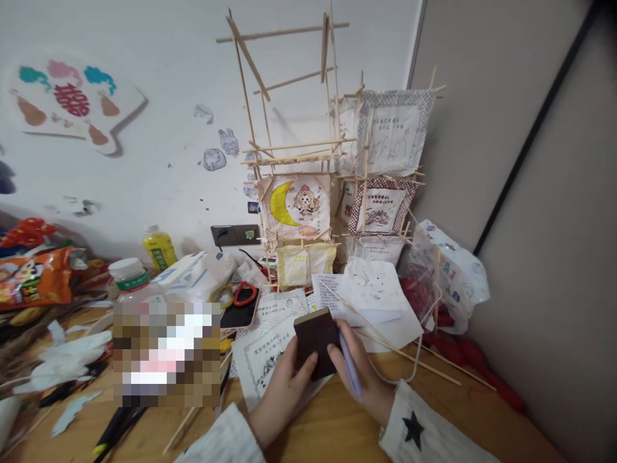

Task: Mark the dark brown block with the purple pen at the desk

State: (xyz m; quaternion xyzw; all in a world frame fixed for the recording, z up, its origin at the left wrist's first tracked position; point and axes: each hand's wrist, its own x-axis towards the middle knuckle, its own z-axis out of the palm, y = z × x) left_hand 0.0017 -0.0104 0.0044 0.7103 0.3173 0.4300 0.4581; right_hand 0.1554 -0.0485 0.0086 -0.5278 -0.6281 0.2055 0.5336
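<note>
Left fingers (pixel 306 370) and right fingers (pixel 338 361) hold a dark book-like block (pixel 315 335).

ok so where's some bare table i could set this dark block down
Bare table shows nearer than the dark block, between the left sleeve and right sleeve; another patch lies right of the right sleeve, beside the red item. Left is crowded with the snack bag, bottles and white scraps; the back with papers and the decorated frame.

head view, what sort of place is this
Probably a craft corner in a home or dorm: a stick frame with drawn-on sheets stands by the wall, and a snack bag is nearby.
</note>
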